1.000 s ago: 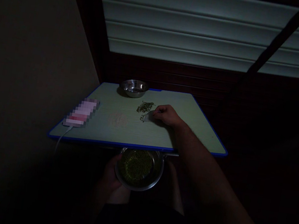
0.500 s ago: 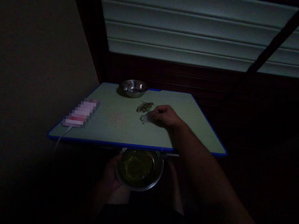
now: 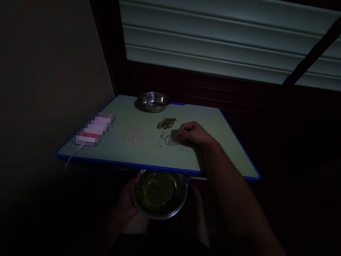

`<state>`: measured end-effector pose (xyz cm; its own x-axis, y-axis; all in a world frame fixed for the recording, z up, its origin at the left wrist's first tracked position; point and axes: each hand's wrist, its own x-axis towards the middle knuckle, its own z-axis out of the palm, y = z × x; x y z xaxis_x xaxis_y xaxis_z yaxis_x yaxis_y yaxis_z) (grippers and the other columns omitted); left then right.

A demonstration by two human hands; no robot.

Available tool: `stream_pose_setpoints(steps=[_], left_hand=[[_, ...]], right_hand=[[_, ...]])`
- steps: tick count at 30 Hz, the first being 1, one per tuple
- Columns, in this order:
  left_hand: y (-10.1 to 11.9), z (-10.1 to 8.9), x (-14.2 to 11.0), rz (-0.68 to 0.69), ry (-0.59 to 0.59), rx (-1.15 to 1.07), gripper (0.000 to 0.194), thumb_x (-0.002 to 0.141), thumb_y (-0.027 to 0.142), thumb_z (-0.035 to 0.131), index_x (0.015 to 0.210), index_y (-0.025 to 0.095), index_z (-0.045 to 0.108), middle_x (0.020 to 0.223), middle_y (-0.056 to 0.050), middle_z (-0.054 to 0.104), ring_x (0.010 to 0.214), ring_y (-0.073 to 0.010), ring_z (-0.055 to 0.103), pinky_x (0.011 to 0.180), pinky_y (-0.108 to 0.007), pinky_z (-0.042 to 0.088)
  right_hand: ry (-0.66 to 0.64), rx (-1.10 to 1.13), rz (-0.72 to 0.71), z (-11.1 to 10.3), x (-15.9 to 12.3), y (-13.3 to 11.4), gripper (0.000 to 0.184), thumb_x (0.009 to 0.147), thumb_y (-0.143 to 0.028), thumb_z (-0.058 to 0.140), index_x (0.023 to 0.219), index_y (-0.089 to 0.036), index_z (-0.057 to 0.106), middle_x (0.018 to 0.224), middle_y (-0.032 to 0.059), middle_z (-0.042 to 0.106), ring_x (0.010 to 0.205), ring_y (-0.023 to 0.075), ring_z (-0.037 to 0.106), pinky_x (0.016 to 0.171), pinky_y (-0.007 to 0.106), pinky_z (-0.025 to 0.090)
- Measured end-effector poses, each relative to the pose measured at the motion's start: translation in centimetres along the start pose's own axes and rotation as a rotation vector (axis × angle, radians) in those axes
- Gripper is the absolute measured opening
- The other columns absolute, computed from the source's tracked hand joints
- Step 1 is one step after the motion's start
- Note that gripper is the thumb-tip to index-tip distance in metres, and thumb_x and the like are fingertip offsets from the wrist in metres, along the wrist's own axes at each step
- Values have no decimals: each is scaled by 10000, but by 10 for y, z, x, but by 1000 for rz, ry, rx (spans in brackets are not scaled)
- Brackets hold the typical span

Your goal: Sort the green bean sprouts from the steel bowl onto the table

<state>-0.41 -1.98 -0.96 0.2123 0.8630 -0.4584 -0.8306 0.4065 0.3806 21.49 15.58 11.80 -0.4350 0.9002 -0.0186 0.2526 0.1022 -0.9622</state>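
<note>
My right hand [image 3: 193, 132] is closed on a small, clear plastic scoop-like piece [image 3: 172, 140], held low over the table's middle; its exact kind is hard to make out. Just beyond its left edge lie a few stray dark grains, and behind them a small pile of dark grains [image 3: 166, 123]. Below the table's front edge, my left hand [image 3: 127, 198] grips the left rim of a metal bowl [image 3: 178, 204]. Small green beans [image 3: 158, 189], like mung beans, fill its bottom. The fingers of this hand are partly lost in shadow.
The pale tabletop [image 3: 218, 152] has a blue edge. A shiny steel bowl [image 3: 154, 102] stands at its back left, and a pixelated phone [image 3: 95, 129] with a white cable lies at the left. Pale fine bits [image 3: 135, 137] are spread left of centre. A wall rises at the left.
My right hand has drawn the plastic piece slightly right and toward me, away from the stray grains. My left hand and its bowl stay nearly still.
</note>
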Motion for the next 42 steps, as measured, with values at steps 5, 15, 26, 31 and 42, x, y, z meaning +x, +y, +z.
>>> stream_pose_setpoints(steps=[5,15,26,31,42], left_hand=[[-1,2,-1,9,17,-20,187,781,220,578,791,154,752,800,-88,783,851,-280,724,885,-430,523],[-2,0,0,8,10,10,181,788,220,581,796,157,750,798,-82,784,873,-273,723,923,-430,508],[-4,-16,9,-1,-84,-21,220,785,258,604,919,172,757,896,-86,788,935,-283,715,998,-454,453],[-3,-10,5,0,-86,-3,204,797,251,591,853,156,762,871,-92,788,929,-285,717,977,-449,472],[-2,1,-1,21,30,0,199,791,217,577,797,138,759,812,-97,785,863,-278,729,916,-431,514]], right_hand=[[-38,-97,1,-1,-3,-2,205,503,-259,732,626,-133,628,542,-9,577,496,83,458,505,247,353],[28,-155,-14,11,0,0,175,579,-272,688,609,-162,554,511,-18,537,462,81,438,468,238,324],[245,-252,-134,3,8,11,102,604,-249,606,594,-168,544,547,-21,517,533,94,428,521,242,327],[196,-230,-173,8,8,11,144,612,-295,616,614,-161,563,564,-26,521,552,89,426,537,237,334],[127,-200,-83,9,4,6,200,601,-333,674,640,-157,588,565,-17,520,518,84,410,506,246,313]])
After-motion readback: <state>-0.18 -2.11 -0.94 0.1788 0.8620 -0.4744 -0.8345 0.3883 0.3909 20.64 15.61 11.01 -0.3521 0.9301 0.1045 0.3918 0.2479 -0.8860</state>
